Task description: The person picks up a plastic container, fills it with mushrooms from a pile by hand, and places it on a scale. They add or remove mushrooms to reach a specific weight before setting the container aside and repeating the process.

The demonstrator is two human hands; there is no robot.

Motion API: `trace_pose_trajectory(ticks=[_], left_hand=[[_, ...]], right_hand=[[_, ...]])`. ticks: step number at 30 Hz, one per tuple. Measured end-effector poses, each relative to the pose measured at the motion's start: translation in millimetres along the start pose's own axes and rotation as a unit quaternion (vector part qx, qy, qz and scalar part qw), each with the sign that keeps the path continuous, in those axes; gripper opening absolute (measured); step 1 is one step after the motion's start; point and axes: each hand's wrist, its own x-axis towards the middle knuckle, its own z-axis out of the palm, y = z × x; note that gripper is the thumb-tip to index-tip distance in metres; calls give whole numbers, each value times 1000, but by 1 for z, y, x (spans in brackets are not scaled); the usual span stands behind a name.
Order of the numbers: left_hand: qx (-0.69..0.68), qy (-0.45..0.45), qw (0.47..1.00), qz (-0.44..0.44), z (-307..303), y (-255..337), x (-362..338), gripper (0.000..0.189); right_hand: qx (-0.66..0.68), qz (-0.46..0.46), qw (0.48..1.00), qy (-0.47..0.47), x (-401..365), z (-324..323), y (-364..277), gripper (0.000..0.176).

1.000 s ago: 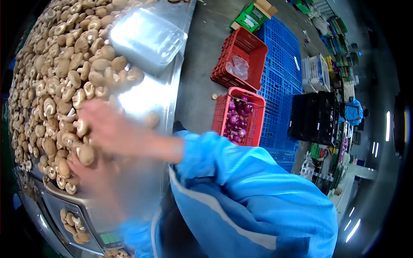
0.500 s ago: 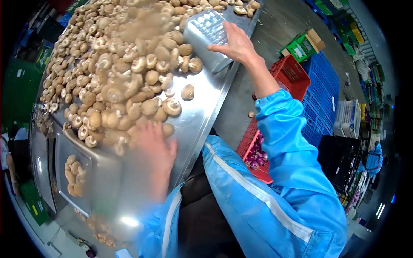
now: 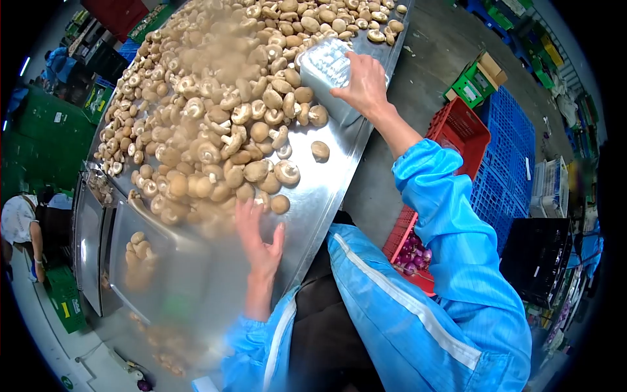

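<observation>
Tray (image 3: 324, 68) (clear plastic) gripped by right hand (image 3: 366, 85) | left hand (image 3: 261, 240) splayed by mushrooms (image 3: 215, 130) | crate (image 3: 397, 239): onions (image 3: 413, 252)

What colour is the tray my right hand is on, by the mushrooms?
Clear, see-through plastic: the tray in the right hand has no colour. The head view shows it.

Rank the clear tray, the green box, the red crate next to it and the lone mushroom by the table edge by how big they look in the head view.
1. clear tray and red crate: about alike; the tray is nearer, a sleeve hides part of the crate, so unranked.
2. green box
3. lone mushroom
</observation>
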Motion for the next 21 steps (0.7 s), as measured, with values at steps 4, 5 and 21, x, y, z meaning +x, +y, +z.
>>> trace_pose_trajectory(ticks=[4,5,21], left_hand=[[-49,12,998,-27,-21,-1,4,58],[-93,21,994,-60,-31,6,5,62],[-454,-56,612,-645,-70,-40,-129,23]], right_hand=[[69,-86,992,56,-13,-19,-33,73],[155,-105,982,-30,-18,-45,-59,72],[467,302,507,-659,-239,-52,-116,64]])
